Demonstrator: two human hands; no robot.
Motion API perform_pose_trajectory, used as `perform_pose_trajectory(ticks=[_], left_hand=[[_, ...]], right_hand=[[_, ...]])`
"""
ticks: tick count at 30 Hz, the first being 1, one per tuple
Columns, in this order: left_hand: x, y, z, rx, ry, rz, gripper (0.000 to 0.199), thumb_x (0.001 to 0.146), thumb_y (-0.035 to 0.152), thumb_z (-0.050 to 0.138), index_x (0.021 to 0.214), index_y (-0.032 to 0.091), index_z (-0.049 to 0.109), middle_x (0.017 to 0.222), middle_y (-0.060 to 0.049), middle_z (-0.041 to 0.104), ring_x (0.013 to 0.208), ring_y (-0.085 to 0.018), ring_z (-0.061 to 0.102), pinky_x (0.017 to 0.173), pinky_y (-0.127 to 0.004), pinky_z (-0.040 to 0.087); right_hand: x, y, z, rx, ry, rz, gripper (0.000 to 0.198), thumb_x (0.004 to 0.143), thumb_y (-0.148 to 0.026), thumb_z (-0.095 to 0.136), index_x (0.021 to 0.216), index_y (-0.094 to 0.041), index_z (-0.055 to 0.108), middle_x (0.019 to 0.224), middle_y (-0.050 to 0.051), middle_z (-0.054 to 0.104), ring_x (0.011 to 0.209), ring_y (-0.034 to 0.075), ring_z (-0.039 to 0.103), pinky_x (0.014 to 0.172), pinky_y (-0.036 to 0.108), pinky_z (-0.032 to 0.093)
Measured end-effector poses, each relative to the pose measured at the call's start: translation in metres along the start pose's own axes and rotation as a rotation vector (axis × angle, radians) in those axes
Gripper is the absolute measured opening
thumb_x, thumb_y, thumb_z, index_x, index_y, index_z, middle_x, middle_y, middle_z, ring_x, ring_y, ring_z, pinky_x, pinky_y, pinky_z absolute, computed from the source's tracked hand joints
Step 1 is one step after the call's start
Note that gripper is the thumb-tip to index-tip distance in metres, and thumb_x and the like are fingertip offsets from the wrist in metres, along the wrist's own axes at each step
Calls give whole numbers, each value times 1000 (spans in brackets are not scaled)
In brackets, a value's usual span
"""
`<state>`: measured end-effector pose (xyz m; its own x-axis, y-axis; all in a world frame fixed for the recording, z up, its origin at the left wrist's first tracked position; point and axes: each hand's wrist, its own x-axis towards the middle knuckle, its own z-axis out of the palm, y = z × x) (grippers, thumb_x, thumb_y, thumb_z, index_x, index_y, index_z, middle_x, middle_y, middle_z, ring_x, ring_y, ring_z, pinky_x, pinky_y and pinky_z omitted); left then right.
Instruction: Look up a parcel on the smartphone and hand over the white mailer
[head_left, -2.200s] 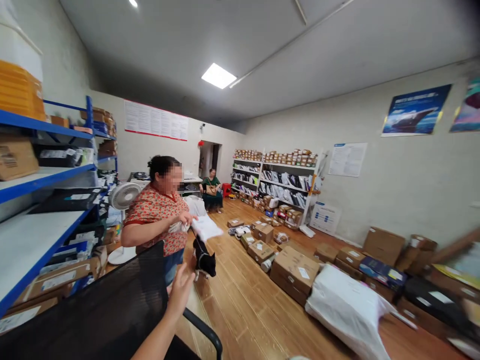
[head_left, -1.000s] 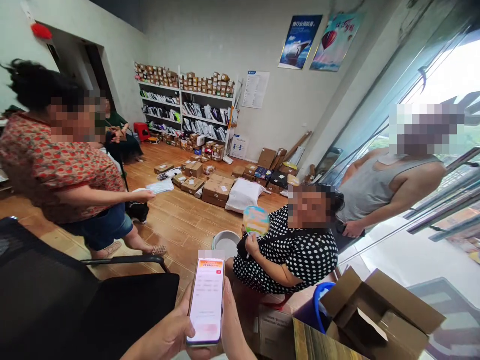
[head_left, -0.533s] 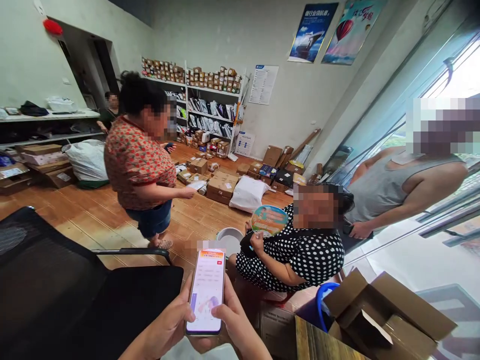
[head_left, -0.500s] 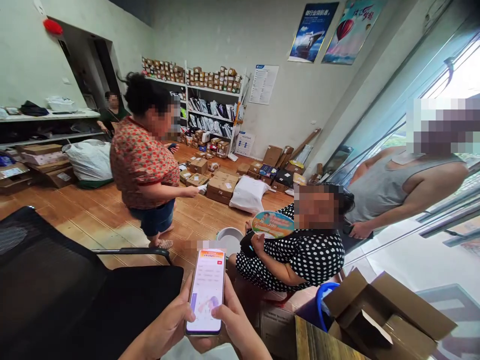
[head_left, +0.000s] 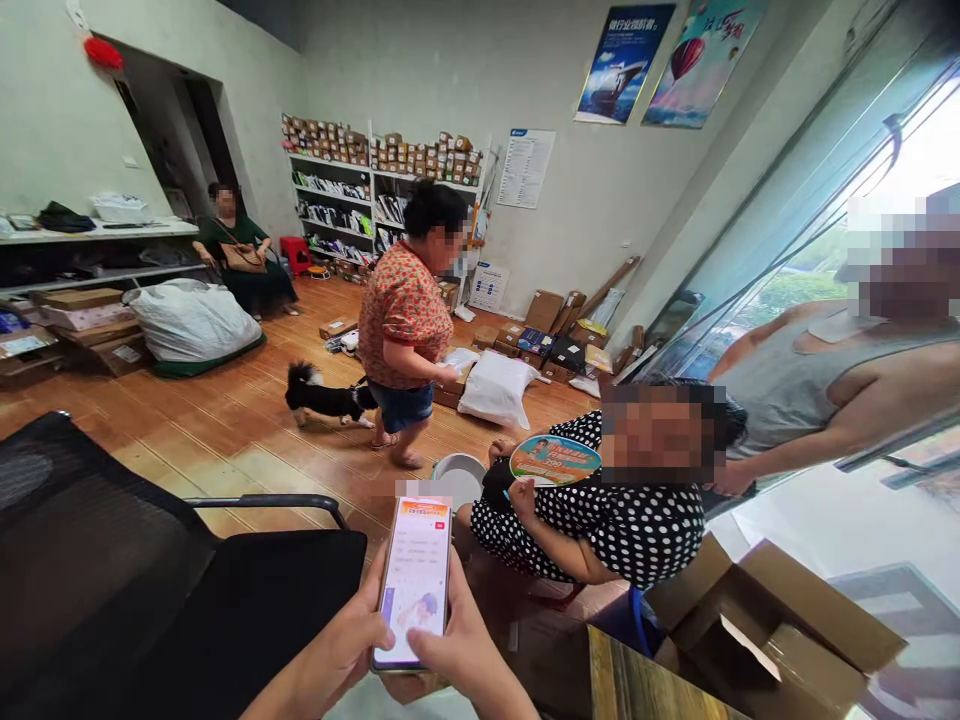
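I am holding a slim white-screened smartphone (head_left: 415, 583) upright in both hands, low in the view, just right of the black mesh office chair (head_left: 150, 570). My left hand (head_left: 341, 650) is wrapping its grip closed around the phone's left edge, thumb lying on the screen's lower left. My right hand (head_left: 469, 650) is closing on the right edge, thumb pressing the lower screen. Phone screen is showing an orange header and pale page; text too small to read.

Right of the chair, beyond the phone, a person in a black polka-dot dress (head_left: 600, 510) is sitting low, holding a round printed hand fan (head_left: 555, 460). A round grey basin (head_left: 457, 475) is sitting on the wooden floor just left of that person. Farther behind the chair, a person in a red patterned top (head_left: 405, 310) is standing, a small black dog (head_left: 326, 397) just beside their legs. An open brown cardboard box (head_left: 772, 630) is standing far right of the chair.
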<state>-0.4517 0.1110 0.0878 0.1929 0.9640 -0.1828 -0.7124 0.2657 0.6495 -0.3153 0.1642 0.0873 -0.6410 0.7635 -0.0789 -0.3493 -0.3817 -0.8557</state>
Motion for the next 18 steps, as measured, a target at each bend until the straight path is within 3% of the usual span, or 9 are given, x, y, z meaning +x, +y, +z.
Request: perform_pose_trajectory(ticks=[2,4,9,14,18], left_hand=[[-1,-2,-1,33,11,-10,112,53,8,56,146,26,-4,137,-6,52,125,-28,45,102,-39,35],[-4,-1,1,83,39,-18,111,55,6,58,146,28,-2,137,-4,51,126,-26,44,102,-37,36],[-9,5,19,86,72,-70,113,54,6,50,146,28,-12,134,-1,54,122,-23,47,100,-35,39],[-14,8,25,82,87,-99,118,54,4,50,142,30,-23,143,-2,45,123,-26,47,94,-38,47],[-14,7,20,108,56,-141,112,58,6,51,145,32,-15,143,-5,44,114,-31,53,82,-41,52]], right_hand=[[-1,-2,2,-24,-26,-5,88,53,-20,75,129,-24,32,114,9,67,95,24,64,82,37,49],[0,-4,3,43,37,14,83,52,-24,77,126,-24,38,114,8,68,97,23,64,82,35,49],[13,-3,3,151,292,25,39,68,-47,66,93,-18,62,82,3,73,74,19,64,68,30,49],[19,2,5,148,447,53,46,67,-59,66,84,-16,64,67,2,70,62,17,60,60,28,48],[14,2,10,233,458,74,44,70,-59,61,79,-17,64,62,1,66,57,18,59,55,29,48]])
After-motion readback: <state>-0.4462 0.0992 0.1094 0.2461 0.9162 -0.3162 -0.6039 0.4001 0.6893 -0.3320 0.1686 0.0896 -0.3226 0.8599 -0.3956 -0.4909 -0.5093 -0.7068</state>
